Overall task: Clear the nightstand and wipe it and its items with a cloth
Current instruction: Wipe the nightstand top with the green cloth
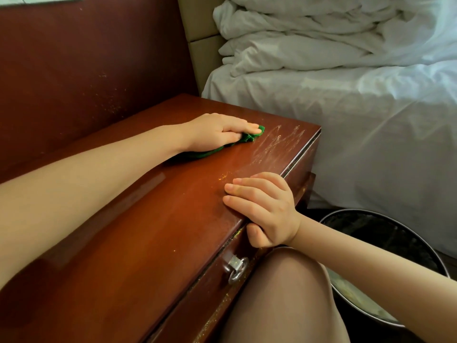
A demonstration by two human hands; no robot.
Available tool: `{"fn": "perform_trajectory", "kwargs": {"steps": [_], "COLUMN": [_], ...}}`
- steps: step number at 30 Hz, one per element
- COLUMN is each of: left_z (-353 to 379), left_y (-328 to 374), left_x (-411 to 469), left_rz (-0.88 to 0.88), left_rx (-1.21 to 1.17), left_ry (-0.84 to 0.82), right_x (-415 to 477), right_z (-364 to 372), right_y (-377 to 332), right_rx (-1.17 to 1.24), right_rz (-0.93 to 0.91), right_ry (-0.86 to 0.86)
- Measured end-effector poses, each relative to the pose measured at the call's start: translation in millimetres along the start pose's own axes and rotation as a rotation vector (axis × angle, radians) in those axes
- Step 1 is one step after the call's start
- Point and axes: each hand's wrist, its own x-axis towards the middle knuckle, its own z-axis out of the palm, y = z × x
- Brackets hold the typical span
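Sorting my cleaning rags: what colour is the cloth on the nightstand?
The cloth is green; head view.

Crumpled green cloth (214, 151): mostly hidden under my left hand (217, 129). Round black-lined metal bin (366, 229): partly behind my right forearm (371, 263). Glossy reddish-brown wooden nightstand (148, 231): near end cut off at the bottom edge.
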Motion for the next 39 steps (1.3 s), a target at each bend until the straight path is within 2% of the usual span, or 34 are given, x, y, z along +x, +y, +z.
{"fn": "perform_trajectory", "kwargs": {"steps": [10,15,23,39], "left_z": [5,3,-1,-4], "left_y": [15,9,-10,-24], "left_x": [-54,-49,-7,67], "left_rz": [0.190,0.200,0.051,-0.258], "left_rx": [-0.027,-0.063,0.005,-0.017], "left_ry": [-0.078,-0.107,-0.032,0.084], "right_x": [0,-1,-2,-2], "right_z": [0,1,2,2], "right_y": [0,-1,0,1], "right_rx": [-0.003,0.000,-0.008,-0.010], "right_rz": [0.001,0.004,-0.002,-0.008], "right_ry": [0.002,0.013,0.028,0.032]}}
